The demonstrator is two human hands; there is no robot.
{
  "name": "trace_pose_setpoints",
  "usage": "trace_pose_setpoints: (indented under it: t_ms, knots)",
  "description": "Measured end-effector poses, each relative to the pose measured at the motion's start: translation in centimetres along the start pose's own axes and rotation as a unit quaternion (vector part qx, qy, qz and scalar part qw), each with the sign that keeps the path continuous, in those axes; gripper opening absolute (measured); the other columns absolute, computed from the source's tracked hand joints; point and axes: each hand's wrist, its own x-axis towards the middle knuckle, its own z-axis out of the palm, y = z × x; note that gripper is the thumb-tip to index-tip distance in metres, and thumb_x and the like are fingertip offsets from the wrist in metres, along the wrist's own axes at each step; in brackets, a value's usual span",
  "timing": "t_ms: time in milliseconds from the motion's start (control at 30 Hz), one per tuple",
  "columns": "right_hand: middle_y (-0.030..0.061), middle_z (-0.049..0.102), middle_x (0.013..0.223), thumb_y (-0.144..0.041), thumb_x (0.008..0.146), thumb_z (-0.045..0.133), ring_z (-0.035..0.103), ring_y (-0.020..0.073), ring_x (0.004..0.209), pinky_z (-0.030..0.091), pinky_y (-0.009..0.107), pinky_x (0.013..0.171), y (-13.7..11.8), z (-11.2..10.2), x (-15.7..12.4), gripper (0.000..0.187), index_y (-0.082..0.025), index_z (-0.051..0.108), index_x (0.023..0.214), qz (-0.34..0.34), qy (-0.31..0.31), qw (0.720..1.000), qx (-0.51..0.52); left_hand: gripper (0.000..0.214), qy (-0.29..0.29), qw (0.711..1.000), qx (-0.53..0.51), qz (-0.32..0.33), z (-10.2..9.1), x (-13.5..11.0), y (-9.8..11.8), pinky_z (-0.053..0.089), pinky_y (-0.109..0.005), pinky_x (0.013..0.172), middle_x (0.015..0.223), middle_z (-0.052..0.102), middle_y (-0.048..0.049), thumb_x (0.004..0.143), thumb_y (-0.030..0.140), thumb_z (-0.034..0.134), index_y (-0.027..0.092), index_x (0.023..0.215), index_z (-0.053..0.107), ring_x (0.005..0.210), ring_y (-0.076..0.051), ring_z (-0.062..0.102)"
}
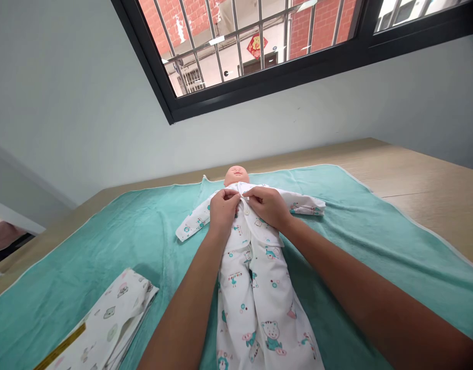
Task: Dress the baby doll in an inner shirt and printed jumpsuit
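The left hand (223, 208) and right hand (269, 205) meet knuckle to knuckle, each pinched shut on the shirt (256, 227) front at the chest of a doll (236, 176). The doll lies lengthwise, head just beyond the hands and legs back along the forearms, on a towel (375, 246) covering the bench (432, 195). A folded cloth (109, 324) lies well back, left of the left hand.

Matt terry towel (355, 241), wooden table (424, 180)

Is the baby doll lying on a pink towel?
No, the baby doll lies on a green towel, with the left hand and right hand pinching its shirt.
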Motion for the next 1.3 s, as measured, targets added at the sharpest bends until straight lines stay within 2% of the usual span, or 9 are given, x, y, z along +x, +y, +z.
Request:
trace_pose_setpoints:
  t_ms: [200,400,500,600,700,833,1033,1167,1300]
  knots:
    - [-0.0029,0.057,0.058,-0.019,0.076,0.049,0.048,0.0131,0.059,0.036,0.025,0.062,0.0,0.3,0.0,0.018,-0.02,0.067,0.072,0.119,0.019,0.99,0.074,0.024,0.005,0.999,0.049,0.02,0.1,0.4,-0.2,0.038,-0.018,0.045,0.073,0.059,0.0026,0.064,0.013,0.059,0.019,0.087,0.062,0.047,-0.006,0.047]
    - [-0.0048,0.052,0.058,-0.028,0.078,0.049,0.047,0.013,0.056,0.033,0.023,0.054,0.2,0.4,0.4,0.019,-0.022,0.064,0.086,0.217,-0.017,0.969,0.115,0.02,0.014,0.998,0.054,0.023,0.1,0.7,-0.8,0.037,-0.02,0.044,0.078,0.062,0.001,0.071,0.018,0.055,0.019,0.09,0.062,0.045,-0.006,0.047]
    - [-0.003,0.058,0.063,-0.033,0.081,0.048,0.051,0.0133,0.059,0.034,0.023,0.055,0.3,0.3,1.5,0.02,-0.021,0.063,0.085,0.238,-0.029,0.967,0.085,0.018,0.03,0.993,0.107,0.04,0.1,1.6,-0.5,0.041,-0.023,0.049,0.081,0.066,-0.002,0.076,0.022,0.054,0.019,0.091,0.064,0.049,-0.009,0.052]
    - [0.001,0.061,0.066,-0.039,0.084,0.047,0.052,0.014,0.061,0.033,0.024,0.054,0.1,0.3,3.7,0.028,-0.02,0.059,0.069,0.238,-0.045,0.97,0.013,0.019,0.065,0.975,0.191,0.088,0.3,3.5,0.8,0.045,-0.027,0.065,0.091,0.07,-0.007,0.079,0.022,0.053,0.019,0.089,0.068,0.072,-0.017,0.062]
    - [0.0026,0.056,0.055,-0.045,0.081,0.052,0.048,0.0138,0.053,0.027,0.025,0.049,-0.4,0.8,5.9,0.037,-0.02,0.052,0.055,0.227,-0.083,0.97,-0.036,0.022,0.084,0.965,0.221,0.109,0.8,5.8,1.6,0.044,-0.03,0.079,0.099,0.072,-0.009,0.079,0.02,0.053,0.019,0.089,0.072,0.091,-0.021,0.063]
    - [0.0034,0.052,0.05,-0.033,0.074,0.061,0.045,0.0134,0.049,0.024,0.025,0.046,-0.4,1.9,7.2,0.03,-0.02,0.05,0.049,0.222,-0.111,0.967,-0.063,0.022,0.055,0.976,0.195,0.079,1.6,7.7,0.1,0.045,-0.03,0.075,0.086,0.074,-0.009,0.077,0.017,0.052,0.019,0.078,0.074,0.081,-0.021,0.065]
    - [0.0009,0.05,0.048,-0.032,0.073,0.061,0.045,0.0119,0.047,0.027,0.024,0.044,1.5,1.8,7.3,0.03,-0.02,0.051,0.048,0.256,-0.148,0.955,0.036,0.021,0.04,0.978,0.191,0.074,1.7,8.1,-2.0,0.044,-0.028,0.072,0.085,0.074,-0.0065,0.078,0.023,0.054,0.02,0.081,0.075,0.077,-0.019,0.064]
    - [-0.0011,0.049,0.05,-0.042,0.075,0.06,0.038,0.009,0.041,0.027,0.023,0.04,2.8,1.2,7.1,0.026,-0.019,0.057,0.062,0.345,-0.153,0.912,0.159,0.017,0.044,0.974,0.209,0.07,1.9,8.0,-1.5,0.042,-0.027,0.069,0.07,0.069,-0.0052,0.076,0.026,0.059,0.018,0.066,0.07,0.071,-0.018,0.06]
    - [-0.0021,0.047,0.049,-0.042,0.072,0.064,0.033,0.0069,0.039,0.025,0.022,0.038,3.3,1.0,6.9,0.025,-0.018,0.058,0.066,0.384,-0.153,0.883,0.223,0.021,0.025,0.975,0.211,0.063,1.9,8.0,-1.5,0.04,-0.026,0.061,0.06,0.063,-0.002,0.074,0.03,0.061,0.018,0.058,0.065,0.06,-0.016,0.054]
